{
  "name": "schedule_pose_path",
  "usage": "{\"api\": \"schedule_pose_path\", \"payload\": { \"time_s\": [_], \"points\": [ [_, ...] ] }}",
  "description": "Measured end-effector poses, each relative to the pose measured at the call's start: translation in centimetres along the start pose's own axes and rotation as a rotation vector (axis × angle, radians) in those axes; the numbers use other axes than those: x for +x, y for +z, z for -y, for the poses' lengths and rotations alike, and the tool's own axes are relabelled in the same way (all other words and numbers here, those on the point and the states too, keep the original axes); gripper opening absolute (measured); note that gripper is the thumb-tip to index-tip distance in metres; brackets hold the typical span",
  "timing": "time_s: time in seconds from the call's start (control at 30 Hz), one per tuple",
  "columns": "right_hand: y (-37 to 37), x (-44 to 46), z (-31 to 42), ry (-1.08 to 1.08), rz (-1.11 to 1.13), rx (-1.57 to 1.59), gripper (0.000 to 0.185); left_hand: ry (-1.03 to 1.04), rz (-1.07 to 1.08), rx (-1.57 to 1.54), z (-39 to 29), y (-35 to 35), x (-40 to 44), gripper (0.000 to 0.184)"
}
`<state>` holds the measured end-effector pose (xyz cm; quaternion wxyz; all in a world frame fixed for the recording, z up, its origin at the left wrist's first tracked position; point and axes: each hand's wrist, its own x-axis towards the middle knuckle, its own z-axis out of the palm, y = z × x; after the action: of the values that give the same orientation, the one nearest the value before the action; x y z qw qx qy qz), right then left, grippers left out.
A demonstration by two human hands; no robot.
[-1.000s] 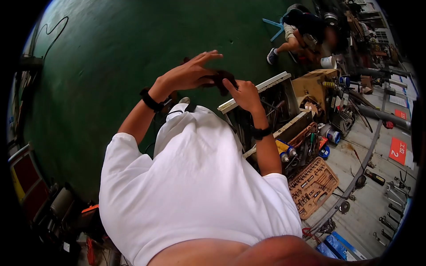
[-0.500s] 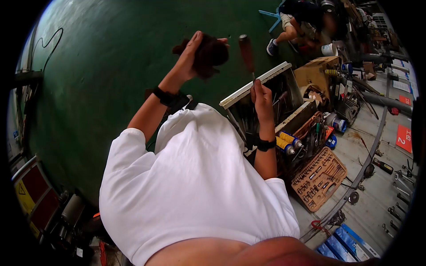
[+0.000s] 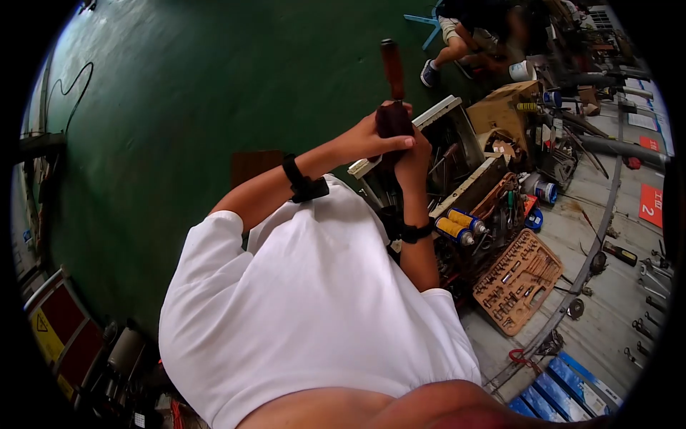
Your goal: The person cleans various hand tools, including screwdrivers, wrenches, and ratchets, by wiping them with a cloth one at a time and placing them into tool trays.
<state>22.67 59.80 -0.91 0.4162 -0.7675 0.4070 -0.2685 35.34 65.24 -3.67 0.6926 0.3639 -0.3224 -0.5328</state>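
A screwdriver (image 3: pixel 393 70) with a reddish-brown handle points up and away from me, handle end uppermost. My right hand (image 3: pixel 414 161) is closed around its shaft, below the handle. A dark maroon rag (image 3: pixel 394 120) is bunched against the shaft just under the handle. My left hand (image 3: pixel 377 136) is closed on that rag, thumb across it, close against my right hand. The rag and fingers hide most of the shaft and its tip. Below both hands is an open tool drawer (image 3: pixel 468 187) with metal tools inside.
Right of me, spray cans (image 3: pixel 454 229) and an orange socket set case (image 3: pixel 518 282) lie by a workbench (image 3: pixel 572 236) strewn with tools. A cardboard box (image 3: pixel 500 111) stands beyond the drawer. Another person (image 3: pixel 454 50) is seated at the upper right. Green floor (image 3: pixel 214 86) stretches ahead.
My left hand has moved right with the rag, bringing it onto the screwdriver beside my right hand. The screwdriver has shifted slightly up and left in view.
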Motion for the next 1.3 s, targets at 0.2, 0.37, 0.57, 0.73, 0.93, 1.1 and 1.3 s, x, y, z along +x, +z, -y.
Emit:
{"api": "schedule_pose_path", "payload": {
  "time_s": [0.2, 0.37, 0.57, 0.73, 0.93, 1.1, 1.3],
  "points": [
    [-1.2, -0.2, 0.3, -0.064, 0.041, -0.114, 0.027, -0.048, -0.063, 0.122, 0.1, -0.9, -0.6, 0.045],
    [-2.9, -0.9, -1.7, 0.004, -0.025, -0.21, 0.04, -0.044, -0.572, -0.405, -5.4, -1.2, 0.7, 0.047],
    [-4.2, -3.4, -2.6, 0.016, 0.059, -0.438, 0.04, 0.443, -0.362, 0.103, -7.6, -2.4, 2.8, 0.039],
    [-3.9, -3.0, -0.5, -0.08, 0.102, -0.596, 0.032, 0.31, 0.425, 1.079, -6.3, -0.6, 0.8, 0.039],
    [-4.4, -3.1, -1.2, -0.224, 0.093, -0.718, 0.022, 0.429, 0.611, 1.285, -4.6, -2.1, 0.6, 0.058],
    [-4.7, -3.1, 0.4, -0.419, 0.132, -0.863, 0.018, -0.212, 0.561, 1.619, -5.5, -1.2, 0.3, 0.049],
    [-4.1, -2.8, 0.7, -0.415, 0.157, -0.779, 0.02, 0.317, 0.416, 1.576, -1.1, -3.1, -1.1, 0.036]
  ]
}}
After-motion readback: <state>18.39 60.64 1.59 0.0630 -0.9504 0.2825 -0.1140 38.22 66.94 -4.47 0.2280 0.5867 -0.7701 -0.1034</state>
